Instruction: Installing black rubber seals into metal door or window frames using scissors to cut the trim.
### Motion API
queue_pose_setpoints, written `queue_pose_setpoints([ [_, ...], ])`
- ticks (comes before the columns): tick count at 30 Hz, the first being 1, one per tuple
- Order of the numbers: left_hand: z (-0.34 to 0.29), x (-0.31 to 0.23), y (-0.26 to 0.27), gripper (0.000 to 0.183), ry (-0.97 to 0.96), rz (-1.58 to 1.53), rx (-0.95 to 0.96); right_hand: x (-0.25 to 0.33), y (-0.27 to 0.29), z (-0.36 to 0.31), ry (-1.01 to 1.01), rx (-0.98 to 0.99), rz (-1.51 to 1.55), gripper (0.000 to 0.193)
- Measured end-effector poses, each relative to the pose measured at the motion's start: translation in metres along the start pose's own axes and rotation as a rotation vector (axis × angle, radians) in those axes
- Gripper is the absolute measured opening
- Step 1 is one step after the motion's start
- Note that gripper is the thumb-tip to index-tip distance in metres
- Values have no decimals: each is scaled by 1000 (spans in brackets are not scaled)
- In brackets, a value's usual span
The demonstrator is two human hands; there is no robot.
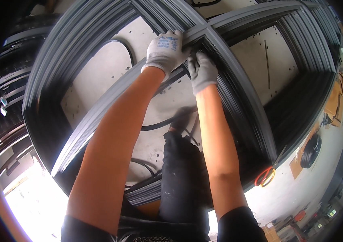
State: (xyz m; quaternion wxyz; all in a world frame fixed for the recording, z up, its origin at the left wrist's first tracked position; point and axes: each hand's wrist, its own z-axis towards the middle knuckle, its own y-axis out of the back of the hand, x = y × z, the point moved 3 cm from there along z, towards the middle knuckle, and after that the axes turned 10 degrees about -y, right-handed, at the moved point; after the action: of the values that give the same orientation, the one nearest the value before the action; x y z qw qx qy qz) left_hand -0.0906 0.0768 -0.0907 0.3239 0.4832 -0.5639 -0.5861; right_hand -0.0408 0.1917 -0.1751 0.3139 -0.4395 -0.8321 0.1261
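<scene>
A tall stack of grey metal window frames (242, 80) lies flat in front of me, with crossbars meeting near the middle. My left hand (164, 50), in a white knit glove with blue print, is wrapped over a grey bar close to that junction. Just to its right, my right hand (202, 70) reaches into the inner corner with its fingers bent together; its glove has a grey coating. A bit of something black shows at those fingertips, too small to make out. Through the frame openings a thin black strip (161, 123) curves across the pale floor.
Scissors with red and yellow handles (265, 176) rest at the stack's near right edge. To the right, a black coil (311, 151) and cardboard (334, 99) lie on the floor. Dark profiles (12, 86) are piled at the left. My leg (181, 173) stands inside a frame opening.
</scene>
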Motion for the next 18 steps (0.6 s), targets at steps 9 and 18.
queue_pose_setpoints([
  [9, 2, -1, -2, 62, 25, 26, 30, 13, 67, -50, 146, 21, -439, 19],
  [18, 2, 0, -1, 61, 22, 27, 35, -12, 46, -54, 171, 120, -576, 14],
])
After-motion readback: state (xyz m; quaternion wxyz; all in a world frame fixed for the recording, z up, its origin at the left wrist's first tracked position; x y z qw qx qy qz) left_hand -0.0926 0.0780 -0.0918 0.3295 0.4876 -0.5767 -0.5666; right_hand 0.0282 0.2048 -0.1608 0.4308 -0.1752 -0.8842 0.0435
